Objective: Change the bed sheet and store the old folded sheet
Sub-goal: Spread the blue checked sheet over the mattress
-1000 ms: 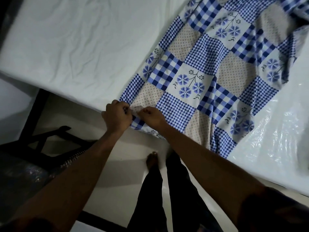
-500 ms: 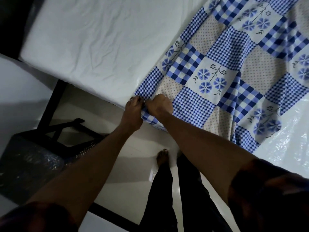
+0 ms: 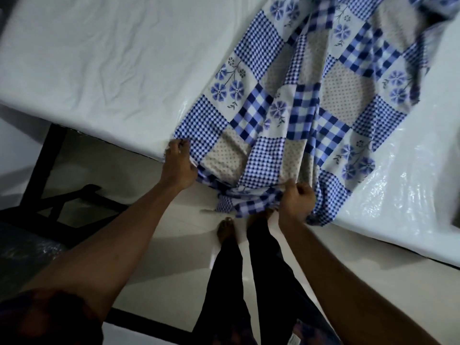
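Both hands have drawn apart since half a second ago, when they met at one spot on the hem; between them the cloth now sags in a loose bunch, and long folds run up the sheet where it lay flatter before.

The left hand [image 3: 178, 168] is at the near edge of the white mattress [image 3: 112, 66], its grip clamped on the corner of the blue-and-white patchwork-print fabric bed sheet [image 3: 251, 115], fingers curled over the hem. The right hand [image 3: 297, 202] is lower and off to the right, just off the mattress edge, its grip closed in a fist round a gathered length of the same hem.

The sheet has gingham, checked, beige dotted and blue flower squares. It lies diagonally across the mattress from the upper right down to the near edge, where its lower end hangs over the side between the two hands. Left of the sheet the mattress surface is bare and creased; right of it the surface is glossy and crinkled like plastic wrap [image 3: 398, 195].

Below the hands is a pale tiled floor [image 3: 161, 257]. The person stands on it in dark trousers [image 3: 231, 282], one bare foot [image 3: 225, 229] showing just under the hanging cloth. A black bed leg [image 3: 47, 155] comes down from the mattress at the left, with more black bars [image 3: 74, 200] beside it near the floor.
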Action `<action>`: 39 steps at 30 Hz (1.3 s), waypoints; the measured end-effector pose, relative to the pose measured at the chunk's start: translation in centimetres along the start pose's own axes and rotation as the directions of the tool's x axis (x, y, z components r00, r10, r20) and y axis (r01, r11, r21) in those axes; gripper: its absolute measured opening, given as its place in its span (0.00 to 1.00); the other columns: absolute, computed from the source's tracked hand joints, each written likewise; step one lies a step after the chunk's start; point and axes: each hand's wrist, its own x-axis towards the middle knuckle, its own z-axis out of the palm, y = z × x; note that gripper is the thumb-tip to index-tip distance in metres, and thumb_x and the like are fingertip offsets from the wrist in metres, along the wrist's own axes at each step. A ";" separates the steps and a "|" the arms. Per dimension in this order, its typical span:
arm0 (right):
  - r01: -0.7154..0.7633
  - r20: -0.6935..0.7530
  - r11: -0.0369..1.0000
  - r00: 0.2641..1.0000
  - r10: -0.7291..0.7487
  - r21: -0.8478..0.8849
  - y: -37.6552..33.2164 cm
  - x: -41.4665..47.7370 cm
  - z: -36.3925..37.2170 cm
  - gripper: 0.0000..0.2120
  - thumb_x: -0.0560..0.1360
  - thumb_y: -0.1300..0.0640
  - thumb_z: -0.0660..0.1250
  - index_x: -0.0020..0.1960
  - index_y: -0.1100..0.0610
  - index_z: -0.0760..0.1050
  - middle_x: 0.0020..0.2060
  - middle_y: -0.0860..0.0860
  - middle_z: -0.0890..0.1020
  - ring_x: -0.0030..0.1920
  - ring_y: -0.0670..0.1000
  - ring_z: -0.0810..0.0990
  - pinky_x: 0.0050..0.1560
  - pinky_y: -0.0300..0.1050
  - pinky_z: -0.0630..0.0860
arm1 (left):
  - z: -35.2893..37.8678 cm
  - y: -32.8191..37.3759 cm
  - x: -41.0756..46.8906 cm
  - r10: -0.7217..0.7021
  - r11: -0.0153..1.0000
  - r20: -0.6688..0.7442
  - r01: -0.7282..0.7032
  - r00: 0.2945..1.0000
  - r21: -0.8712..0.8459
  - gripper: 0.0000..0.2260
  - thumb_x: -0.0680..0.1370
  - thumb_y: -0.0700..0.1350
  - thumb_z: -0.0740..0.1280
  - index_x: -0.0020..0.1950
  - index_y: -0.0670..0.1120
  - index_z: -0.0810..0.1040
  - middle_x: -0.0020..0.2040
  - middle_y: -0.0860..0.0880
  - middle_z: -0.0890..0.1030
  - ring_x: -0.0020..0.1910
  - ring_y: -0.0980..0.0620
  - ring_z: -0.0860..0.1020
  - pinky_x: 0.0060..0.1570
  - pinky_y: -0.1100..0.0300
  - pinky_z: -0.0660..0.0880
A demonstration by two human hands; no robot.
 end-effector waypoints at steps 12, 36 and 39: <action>-0.025 0.133 0.999 0.991 0.022 0.023 0.7 -3.3 2.7 0.14 0.83 0.60 0.57 0.68 0.58 0.69 0.45 0.52 0.78 0.40 0.49 0.75 0.42 0.42 0.67 | 3.8 9.8 -0.7 0.070 0.989 0.203 -0.095 0.977 0.115 0.39 0.75 0.58 0.71 0.81 0.58 0.55 0.82 0.45 0.48 0.80 0.35 0.46 0.72 0.30 0.54; 0.277 -0.093 0.904 0.942 -0.322 -0.325 2.5 26.1 -19.2 0.19 0.71 0.58 0.68 0.62 0.56 0.78 0.58 0.58 0.80 0.59 0.61 0.77 0.61 0.53 0.71 | 6.6 30.1 9.8 0.296 0.948 0.188 -0.313 0.936 0.065 0.26 0.79 0.46 0.70 0.75 0.43 0.67 0.74 0.43 0.67 0.73 0.40 0.66 0.70 0.44 0.67; 0.402 0.022 0.841 0.906 -0.423 -0.361 -1.5 31.0 -16.1 0.22 0.70 0.62 0.68 0.64 0.55 0.77 0.62 0.56 0.79 0.61 0.61 0.75 0.62 0.52 0.70 | 6.6 33.8 13.8 0.394 0.913 0.141 -0.404 0.908 0.056 0.25 0.79 0.42 0.69 0.75 0.40 0.68 0.73 0.40 0.69 0.73 0.39 0.66 0.71 0.45 0.65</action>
